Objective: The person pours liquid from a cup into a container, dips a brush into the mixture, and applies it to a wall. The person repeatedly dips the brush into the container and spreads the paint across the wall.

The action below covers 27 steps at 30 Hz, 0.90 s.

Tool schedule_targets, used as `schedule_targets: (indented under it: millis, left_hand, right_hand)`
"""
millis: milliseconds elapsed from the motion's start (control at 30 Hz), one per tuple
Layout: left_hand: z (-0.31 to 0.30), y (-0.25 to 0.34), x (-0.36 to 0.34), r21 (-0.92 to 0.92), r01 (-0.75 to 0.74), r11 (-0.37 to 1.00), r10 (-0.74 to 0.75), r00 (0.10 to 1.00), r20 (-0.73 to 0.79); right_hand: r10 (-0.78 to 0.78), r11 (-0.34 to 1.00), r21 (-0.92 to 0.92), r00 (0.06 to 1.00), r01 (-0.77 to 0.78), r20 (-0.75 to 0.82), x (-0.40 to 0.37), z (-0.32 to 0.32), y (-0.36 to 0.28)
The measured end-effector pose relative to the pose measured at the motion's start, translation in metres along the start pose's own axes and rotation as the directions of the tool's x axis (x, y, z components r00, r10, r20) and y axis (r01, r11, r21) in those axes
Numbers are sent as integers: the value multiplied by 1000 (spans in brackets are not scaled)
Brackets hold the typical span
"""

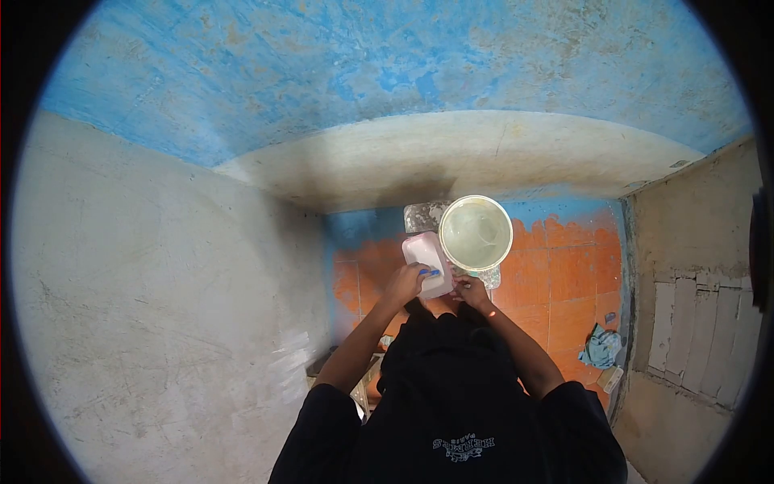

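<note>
A pale pink, shallow rectangular plastic container is tilted in front of my body, with a whitish inside. My left hand is closed over its near left part, fingers curled round a small blue object whose kind I cannot make out. At the container's near right corner, my right hand grips the edge between thumb and fingers. Just beyond my right hand stands a round white bucket holding a pale, cloudy content. The undersides of both hands are hidden.
Under the bucket shows a paint-spotted board or stool. The floor is orange tile with blue edges. A light-blue cloth and a small block lie at the right. A grey wall rises on the left, a blue-and-white wall ahead.
</note>
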<state>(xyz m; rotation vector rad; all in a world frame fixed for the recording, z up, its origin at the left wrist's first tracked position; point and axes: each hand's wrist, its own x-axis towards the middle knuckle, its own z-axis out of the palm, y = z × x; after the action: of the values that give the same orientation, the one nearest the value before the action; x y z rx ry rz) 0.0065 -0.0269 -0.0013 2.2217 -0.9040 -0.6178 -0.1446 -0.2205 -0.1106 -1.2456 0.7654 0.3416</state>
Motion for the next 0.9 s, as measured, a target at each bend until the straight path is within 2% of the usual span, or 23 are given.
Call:
schedule_targets:
  millis: [167, 467, 567, 667, 767, 867, 900]
  left_hand:
    - [-14, -1, 16, -2, -42, 999, 42, 999, -28]
    - [-34, 10, 28, 73, 4, 997, 0, 998, -57]
    - [-25, -14, 31, 96, -117, 988, 132, 978, -161]
    - [-46, 21, 27, 45, -65, 997, 72, 982, -177]
    - [-39, 14, 29, 126, -9, 992, 29, 987, -159]
    - [-14, -9, 26, 148, -51, 988, 81, 974, -210]
    - [-12, -6, 24, 115, -22, 993, 47, 975, -219]
  right_hand:
    - [5, 999, 42, 1000, -6, 15, -5, 1, -5]
    - [15, 999, 37, 1000, -14, -18, -6, 3, -6]
    - [0, 999, 38, 1000, 1, -21, -5, 3, -4]
    - [-3, 1000, 30, 1000, 3, -12, -6, 3, -6]
    - [1, 999, 36, 1000, -1, 3, -1, 1, 0]
    - [-23, 1000, 16, 1000, 23, -4, -6, 2, -6]
    - [-35, 999, 25, 999, 35, -1, -5, 1, -6]
